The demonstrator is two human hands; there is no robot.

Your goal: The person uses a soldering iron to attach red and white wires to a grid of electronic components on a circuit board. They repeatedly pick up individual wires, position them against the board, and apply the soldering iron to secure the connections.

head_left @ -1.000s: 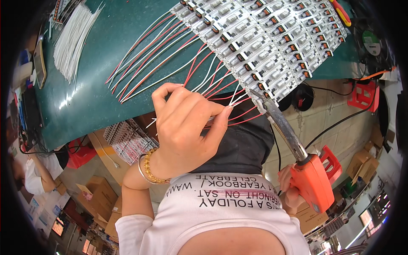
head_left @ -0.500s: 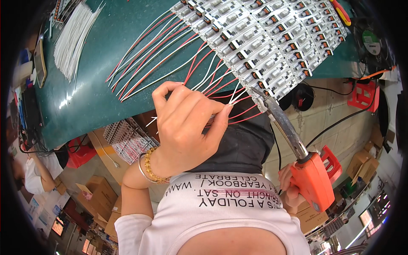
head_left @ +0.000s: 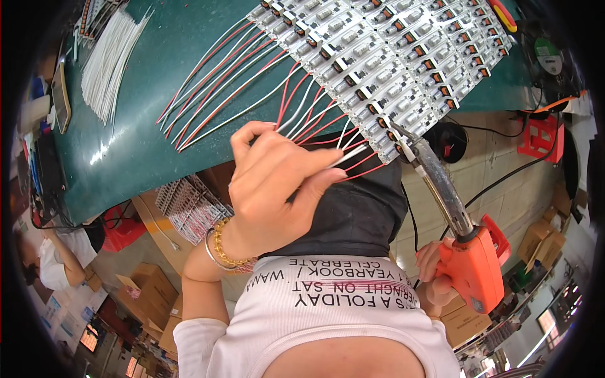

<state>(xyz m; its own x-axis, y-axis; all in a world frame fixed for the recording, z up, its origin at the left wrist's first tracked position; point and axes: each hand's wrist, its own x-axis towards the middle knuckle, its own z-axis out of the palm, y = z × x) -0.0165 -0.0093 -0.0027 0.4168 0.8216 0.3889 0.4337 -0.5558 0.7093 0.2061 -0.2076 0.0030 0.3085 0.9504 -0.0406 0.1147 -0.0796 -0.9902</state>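
A panel of small white circuit boards (head_left: 362,72) with metal and black-orange parts lies at the table's near edge. Red and white wires (head_left: 220,82) fan out from its left side. My left hand (head_left: 277,183) is closed in a pinch below the panel, thumb and forefinger on a white wire (head_left: 354,152) that points toward the lowest boards. Other wires pass behind its fingers. My right hand (head_left: 435,277) grips an orange-red soldering gun (head_left: 474,271) by the handle, partly hidden behind it. The gun's metal tip (head_left: 398,131) is at the panel's lower corner; whether it touches I cannot tell.
On the green table (head_left: 189,38) lie a bundle of white wires (head_left: 113,69), a phone (head_left: 61,99) and a red-yellow handled tool (head_left: 504,16). A black spool (head_left: 449,142), red stool (head_left: 539,137) and cardboard boxes (head_left: 146,293) stand below. Another person's arm (head_left: 66,255) shows at left.
The panel has shifted slightly left. The soldering gun has moved a little right, and my left thumb and forefinger have changed position slightly, still pinching a white wire.
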